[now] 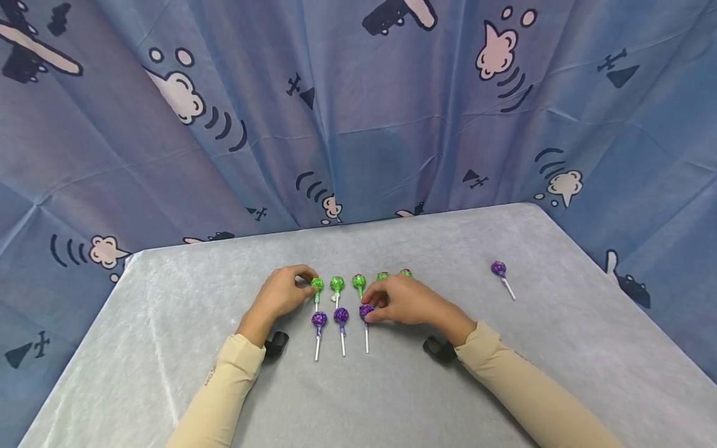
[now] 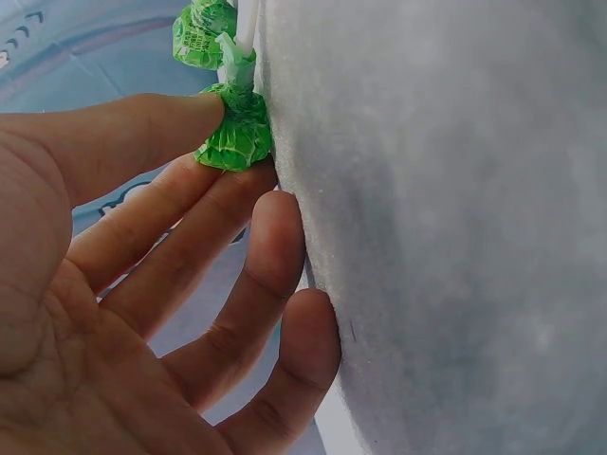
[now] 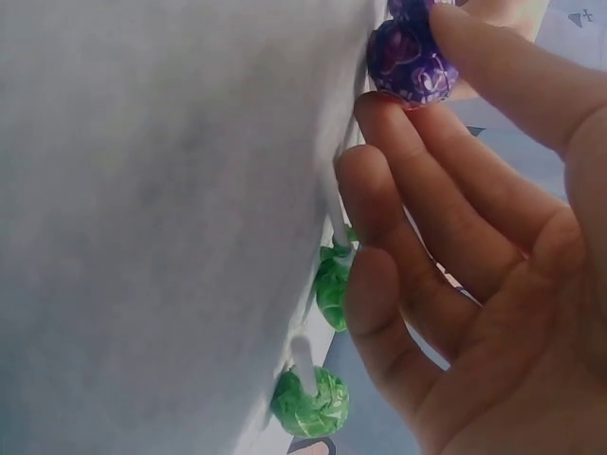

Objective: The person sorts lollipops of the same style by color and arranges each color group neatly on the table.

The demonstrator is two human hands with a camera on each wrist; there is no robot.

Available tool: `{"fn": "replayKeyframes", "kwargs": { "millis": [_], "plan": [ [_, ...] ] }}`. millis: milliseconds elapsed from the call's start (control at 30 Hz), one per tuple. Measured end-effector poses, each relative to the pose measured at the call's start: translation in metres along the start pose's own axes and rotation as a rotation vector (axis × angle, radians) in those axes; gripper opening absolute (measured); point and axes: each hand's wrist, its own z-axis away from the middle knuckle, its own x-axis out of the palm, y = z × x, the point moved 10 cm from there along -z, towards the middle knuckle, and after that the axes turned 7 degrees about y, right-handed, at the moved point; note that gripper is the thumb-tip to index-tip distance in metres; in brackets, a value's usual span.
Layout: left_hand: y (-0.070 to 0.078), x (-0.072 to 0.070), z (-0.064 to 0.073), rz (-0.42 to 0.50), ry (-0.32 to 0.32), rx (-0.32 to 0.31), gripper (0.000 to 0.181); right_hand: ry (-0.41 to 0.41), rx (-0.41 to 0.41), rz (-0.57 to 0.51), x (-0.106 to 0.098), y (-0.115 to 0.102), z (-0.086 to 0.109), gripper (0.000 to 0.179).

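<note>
On the left, my left hand holds the end green lollipop of the back row by its wrapped head, between thumb and fingers. The left wrist view shows the thumb pressed on this green wrapper. My right hand pinches a purple lollipop, whose white stick points toward me. In the right wrist view, the thumb and fingertips are at its purple head. Two more purple lollipops, one at left and one beside it, lie in front of the green ones.
Several green lollipops, among them one in mid-row, run along the back; my right hand partly covers those at the right. A separate purple lollipop lies far right on the grey-covered table. A patterned blue curtain hangs behind.
</note>
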Motion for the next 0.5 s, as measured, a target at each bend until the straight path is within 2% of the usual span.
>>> {"fn": "replayKeyframes", "kwargs": {
  "millis": [200,500],
  "plan": [
    [0.0004,-0.0002,-0.0002,-0.003,0.0,-0.003,0.023,-0.003,-0.002,-0.006,-0.0013,0.0004,0.0006,0.028],
    [-0.0004,0.0001,-0.0003,-0.007,-0.002,-0.009,0.022,-0.014,-0.064,0.01,-0.0016,-0.003,0.0011,0.024]
  ]
}}
